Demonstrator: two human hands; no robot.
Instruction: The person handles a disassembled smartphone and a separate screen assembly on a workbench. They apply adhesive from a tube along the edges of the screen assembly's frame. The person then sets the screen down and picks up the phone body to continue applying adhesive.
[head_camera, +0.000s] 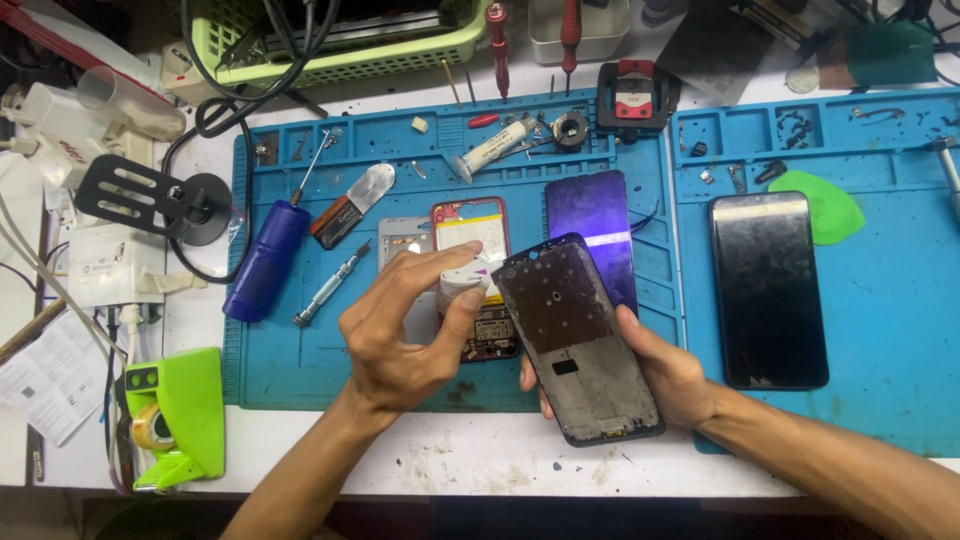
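Note:
My right hand (672, 375) cradles a dark phone frame (577, 335) from below, tilted over the front edge of the left blue mat (300, 350). My left hand (405, 325) grips a small white bottle (463, 290), whose tip rests against the frame's upper left corner. Right behind both hands lies an opened phone body with a red rim and a white battery (477, 232), next to a grey plate (400, 238). A glossy purple screen panel (592, 215) lies beyond the frame.
A blue electric screwdriver (265, 262), a metal screwdriver (330, 287), a scraper (352, 205) and a glue syringe (494, 147) lie on the left mat. A black phone (768, 288) and green pick (825, 205) sit on the right mat. A green tape dispenser (180, 415) stands left.

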